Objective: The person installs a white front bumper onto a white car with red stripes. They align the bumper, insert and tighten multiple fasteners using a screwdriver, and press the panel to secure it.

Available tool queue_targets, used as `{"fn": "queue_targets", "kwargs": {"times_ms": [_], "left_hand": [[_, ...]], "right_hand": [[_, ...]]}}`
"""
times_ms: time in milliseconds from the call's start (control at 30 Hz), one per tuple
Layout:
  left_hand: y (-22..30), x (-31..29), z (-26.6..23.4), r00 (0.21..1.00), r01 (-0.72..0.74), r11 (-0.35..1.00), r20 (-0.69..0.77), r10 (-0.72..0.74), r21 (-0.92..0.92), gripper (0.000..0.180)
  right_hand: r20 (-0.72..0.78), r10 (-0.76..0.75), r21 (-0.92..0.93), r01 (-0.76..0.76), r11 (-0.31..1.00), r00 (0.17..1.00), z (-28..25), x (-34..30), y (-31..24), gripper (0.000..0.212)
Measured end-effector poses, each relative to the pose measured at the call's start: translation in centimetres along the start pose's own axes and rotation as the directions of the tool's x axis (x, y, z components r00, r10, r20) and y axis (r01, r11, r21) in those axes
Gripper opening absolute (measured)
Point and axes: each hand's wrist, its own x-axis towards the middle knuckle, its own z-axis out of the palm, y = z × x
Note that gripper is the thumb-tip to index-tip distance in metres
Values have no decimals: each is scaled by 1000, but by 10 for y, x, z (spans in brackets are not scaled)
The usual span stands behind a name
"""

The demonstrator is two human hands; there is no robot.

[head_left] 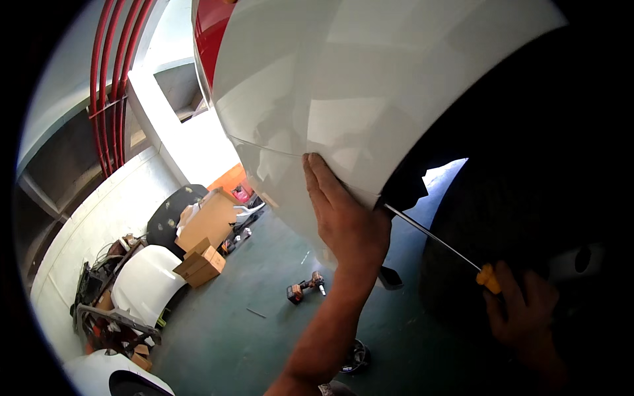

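Above me a white car body panel [330,79] curves down to the dark wheel arch, with a red tail light [210,30] at its upper left. A thin seam [277,151] parts it from the bumper [281,188] below. My left hand [350,221] lies on the bumper with its fingers stretched up to the seam; its thumb is hidden. In the shade at the right, my right hand [522,307] grips the yellow handle of a screwdriver [439,242]. The screwdriver's shaft slants up left to the arch's lower corner, where its tip is hidden.
A dark tyre [456,257] stands behind the shaft. On the green floor [231,336] lie a cordless power tool [306,288] and a thin rod [256,313]. Cardboard boxes [200,263], a loose white panel [145,284] and other car parts line the left wall.
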Motion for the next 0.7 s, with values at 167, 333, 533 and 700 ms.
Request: {"fn": "queue_targets", "kwargs": {"times_ms": [167,333,533,700], "left_hand": [[-7,1,-10,998,-48,999,50,48,4,98],[-10,6,-10,998,-58,997,10,58,-47,96],[-18,3,-2,989,-131,988,-82,124,-84,95],[-18,5,-4,987,-131,988,-100,123,-78,98]], "right_hand": [[-55,-22,6,23,1000,998,2,2,-13,55],[-30,33,4,-33,999,999,2,2,-17,55],[-60,45,-18,-46,999,997,11,-7,-14,58],[15,55,-44,-54,998,998,8,-9,-14,61]]}}
